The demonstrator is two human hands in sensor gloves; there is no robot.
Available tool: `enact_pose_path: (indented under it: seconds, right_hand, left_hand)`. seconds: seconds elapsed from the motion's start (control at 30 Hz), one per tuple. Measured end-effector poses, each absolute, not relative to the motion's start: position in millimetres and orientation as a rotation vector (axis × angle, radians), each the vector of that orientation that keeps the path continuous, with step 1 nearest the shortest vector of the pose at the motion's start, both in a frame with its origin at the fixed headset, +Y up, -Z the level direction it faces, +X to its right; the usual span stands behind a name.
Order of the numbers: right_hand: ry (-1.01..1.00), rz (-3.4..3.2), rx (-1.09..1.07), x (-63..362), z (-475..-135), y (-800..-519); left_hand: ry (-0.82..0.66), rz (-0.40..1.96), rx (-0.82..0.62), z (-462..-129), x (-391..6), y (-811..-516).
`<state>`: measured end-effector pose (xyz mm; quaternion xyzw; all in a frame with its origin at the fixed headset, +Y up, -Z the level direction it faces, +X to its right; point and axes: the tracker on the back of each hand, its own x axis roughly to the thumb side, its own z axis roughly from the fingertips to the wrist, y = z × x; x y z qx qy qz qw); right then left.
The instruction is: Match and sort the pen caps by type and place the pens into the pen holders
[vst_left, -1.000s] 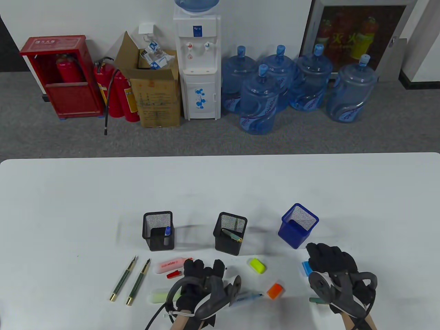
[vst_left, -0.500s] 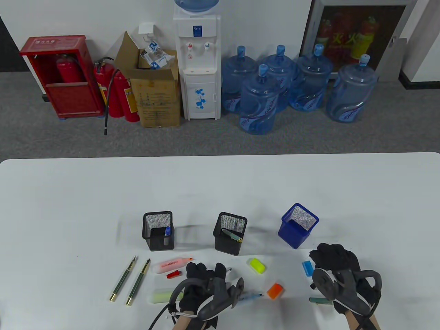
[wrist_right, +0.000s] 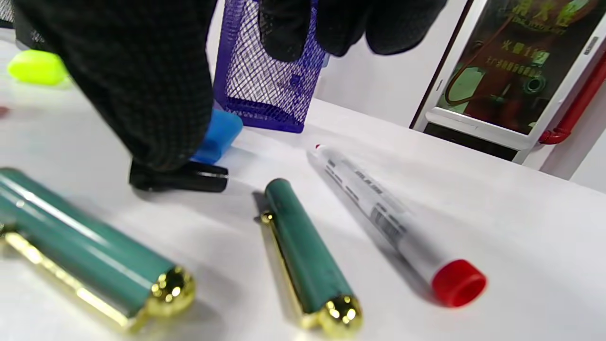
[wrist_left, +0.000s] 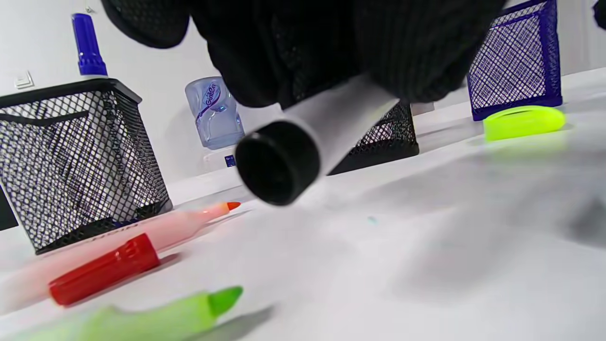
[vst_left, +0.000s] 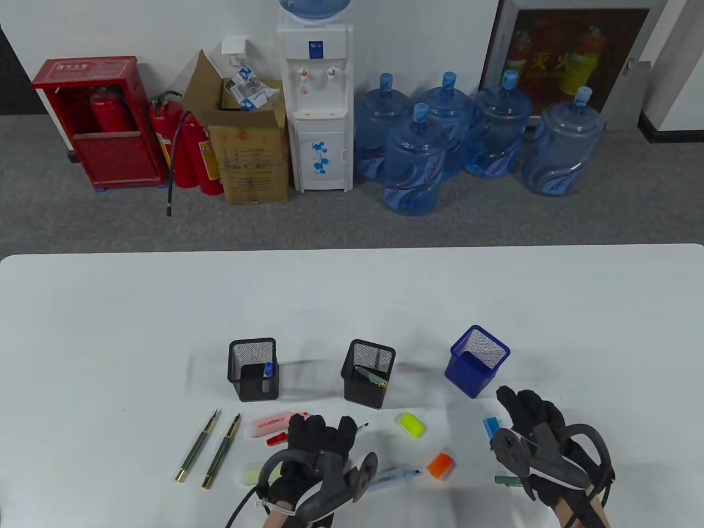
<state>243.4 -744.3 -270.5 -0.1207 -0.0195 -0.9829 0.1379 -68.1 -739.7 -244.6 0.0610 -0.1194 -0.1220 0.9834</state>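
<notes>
My left hand (vst_left: pixel 313 448) grips a white marker (wrist_left: pixel 331 128), black end toward my wrist, lifted off the desk (vst_left: pixel 110 308) near its front edge. My right hand (vst_left: pixel 531 426) touches a black cap (wrist_right: pixel 182 180) with its thumb; whether it pinches it I cannot tell. A blue cap (wrist_right: pixel 218 135) lies just beside, two green caps (wrist_right: pixel 303 251) nearer me. Three holders stand behind: black (vst_left: pixel 253 369), black (vst_left: pixel 367 374), blue (vst_left: pixel 476 361).
</notes>
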Motion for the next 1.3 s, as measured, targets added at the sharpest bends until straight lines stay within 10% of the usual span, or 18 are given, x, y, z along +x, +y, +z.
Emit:
enact_pose_path:
  seconds: [1.3]
  right_hand:
    - [-0.078,-2.804,-0.329,242,-270,-745]
  left_hand:
    - [-0.278,-0.248,0.132,-241,-70,-738]
